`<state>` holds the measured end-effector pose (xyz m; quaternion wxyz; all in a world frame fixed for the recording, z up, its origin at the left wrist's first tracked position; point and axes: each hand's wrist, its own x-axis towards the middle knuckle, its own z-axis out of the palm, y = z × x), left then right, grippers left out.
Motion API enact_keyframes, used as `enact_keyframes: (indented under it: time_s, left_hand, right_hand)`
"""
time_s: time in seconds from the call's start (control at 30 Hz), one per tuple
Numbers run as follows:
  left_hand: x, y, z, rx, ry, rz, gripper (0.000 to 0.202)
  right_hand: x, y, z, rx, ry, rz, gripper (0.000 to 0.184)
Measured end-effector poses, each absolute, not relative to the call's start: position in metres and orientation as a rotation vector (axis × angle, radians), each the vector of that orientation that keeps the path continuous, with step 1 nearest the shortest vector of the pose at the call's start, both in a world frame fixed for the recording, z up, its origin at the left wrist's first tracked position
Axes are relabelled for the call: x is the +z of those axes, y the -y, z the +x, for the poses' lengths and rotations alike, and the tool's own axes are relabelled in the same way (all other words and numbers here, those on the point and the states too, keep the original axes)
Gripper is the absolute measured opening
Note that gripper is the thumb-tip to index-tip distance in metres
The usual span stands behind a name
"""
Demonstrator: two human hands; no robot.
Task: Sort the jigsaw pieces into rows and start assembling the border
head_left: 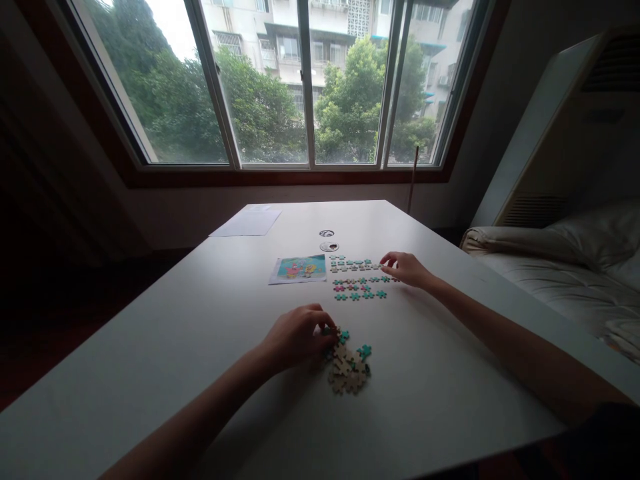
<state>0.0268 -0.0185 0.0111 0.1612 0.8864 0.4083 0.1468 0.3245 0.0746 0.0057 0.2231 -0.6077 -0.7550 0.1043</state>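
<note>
On the white table (210, 333) lies a small heap of loose puzzle pieces (350, 367), teal and tan. My left hand (297, 337) rests at the heap's left edge with its fingers curled down into the pieces; what they grip is hidden. Farther back, rows of sorted puzzle pieces (357, 280) lie flat, teal with a few pink ones. My right hand (406, 268) reaches to the right end of these rows, fingers bent and pinched at a piece there. A colourful reference picture (299, 269) lies left of the rows.
A sheet of paper (247, 222) lies at the table's far left. Two round cable grommets (328, 240) sit in the tabletop behind the rows. A wide window (300, 80) fills the back wall. A bed with pale bedding (560, 260) stands to the right.
</note>
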Motion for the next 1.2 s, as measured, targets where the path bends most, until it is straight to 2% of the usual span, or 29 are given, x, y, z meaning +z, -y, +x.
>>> enact_keyframes:
  time_s: [0.1, 0.33, 0.47, 1.03, 1.2]
  left_hand:
    - [0.011, 0.021, 0.028, 0.436, -1.157, 2.541, 0.013]
    - [0.011, 0.024, 0.032, 0.470, -1.124, 2.560, 0.012]
    - [0.009, 0.024, 0.034, 0.481, -1.118, 2.573, 0.012]
    - [0.011, 0.026, 0.036, 0.459, -1.123, 2.568, 0.011]
    - [0.011, 0.025, 0.035, 0.539, -1.100, 2.565, 0.014]
  right_hand:
    - [0.007, -0.050, 0.306, 0.233, 2.146, -1.485, 0.023]
    - [0.006, 0.001, 0.266, 0.364, 2.318, -1.142, 0.011]
    - [0.003, 0.019, 0.252, 0.370, 2.437, -0.964, 0.013]
    - [0.001, 0.029, 0.247, 0.063, 2.531, -0.843, 0.009]
    - [0.000, 0.027, 0.248, 0.286, 2.368, -0.949, 0.009]
